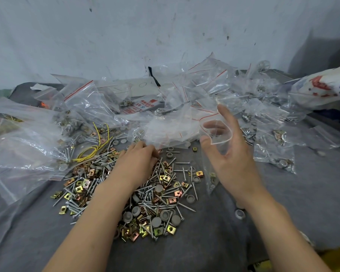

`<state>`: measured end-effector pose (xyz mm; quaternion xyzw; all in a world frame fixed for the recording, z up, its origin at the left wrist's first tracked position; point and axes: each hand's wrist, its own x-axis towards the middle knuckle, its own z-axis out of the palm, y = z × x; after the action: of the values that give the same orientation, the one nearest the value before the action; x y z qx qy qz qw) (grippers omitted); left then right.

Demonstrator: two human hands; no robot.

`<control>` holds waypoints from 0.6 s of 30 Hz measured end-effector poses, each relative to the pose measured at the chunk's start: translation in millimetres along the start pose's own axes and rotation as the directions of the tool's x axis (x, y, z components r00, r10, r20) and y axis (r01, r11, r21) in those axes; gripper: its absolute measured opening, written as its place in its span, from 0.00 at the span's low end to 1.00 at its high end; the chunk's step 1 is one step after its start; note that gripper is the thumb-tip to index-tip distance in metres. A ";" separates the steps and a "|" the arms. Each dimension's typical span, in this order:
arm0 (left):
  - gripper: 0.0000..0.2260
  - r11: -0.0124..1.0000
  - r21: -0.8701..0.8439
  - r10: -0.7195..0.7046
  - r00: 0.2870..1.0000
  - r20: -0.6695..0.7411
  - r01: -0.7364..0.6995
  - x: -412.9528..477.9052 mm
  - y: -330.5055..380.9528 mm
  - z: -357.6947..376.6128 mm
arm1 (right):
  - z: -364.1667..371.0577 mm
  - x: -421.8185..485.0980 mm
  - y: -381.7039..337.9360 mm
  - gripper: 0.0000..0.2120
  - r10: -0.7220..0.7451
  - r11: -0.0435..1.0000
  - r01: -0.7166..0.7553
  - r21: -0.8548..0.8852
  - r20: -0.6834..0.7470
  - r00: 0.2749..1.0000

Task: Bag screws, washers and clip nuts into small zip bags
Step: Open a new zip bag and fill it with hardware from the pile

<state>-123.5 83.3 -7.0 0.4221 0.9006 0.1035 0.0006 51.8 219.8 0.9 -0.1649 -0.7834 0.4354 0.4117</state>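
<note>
A loose pile of screws [161, 195], brass clip nuts [82, 183] and grey washers [156, 220] lies on the grey cloth table [283, 193]. My left hand [137, 163] rests on the far side of the pile. Its fingers curl down into the screws, and the fingertips are hidden. Right of the pile my right hand [234, 154] is raised, and thumb and fingers hold the mouth of a small clear zip bag [217, 132] spread wide. The bag hangs down from the hand with a few small parts at its bottom.
A heap of clear zip bags [177, 99], some holding parts, covers the back of the table against the wall. Large bags of parts [28, 146] lie at the left, beside yellow-green wires [94, 146]. A white printed bag [322, 89] lies at the far right.
</note>
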 end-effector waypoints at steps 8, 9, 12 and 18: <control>0.05 0.997 -0.078 -0.020 0.998 -0.055 0.016 -4.8 -1.8 -8.8 | 1.7 -0.7 0.5 0.33 -0.017 0.999 0.017 -0.034 0.010 1.000; 0.04 0.995 -0.096 -0.017 0.999 -0.043 0.013 -5.3 -1.8 -9.2 | 2.1 -0.6 0.4 0.33 -0.018 0.999 0.018 -0.033 0.011 1.000; 0.07 0.994 -0.111 -0.005 0.997 -0.080 -0.003 -4.3 -4.1 -9.1 | 2.7 -0.4 1.2 0.33 -0.022 0.999 0.023 -0.036 0.015 1.000; 0.11 0.846 -0.528 -0.049 0.974 -0.220 -0.076 -3.2 2.1 -24.7 | 4.0 -0.5 2.2 0.34 -0.026 0.999 0.027 -0.033 0.026 0.999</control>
<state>-122.0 77.6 17.3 0.3972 0.8277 0.3962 0.0151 48.7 218.6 -2.3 -0.1558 -0.7978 0.4189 0.4046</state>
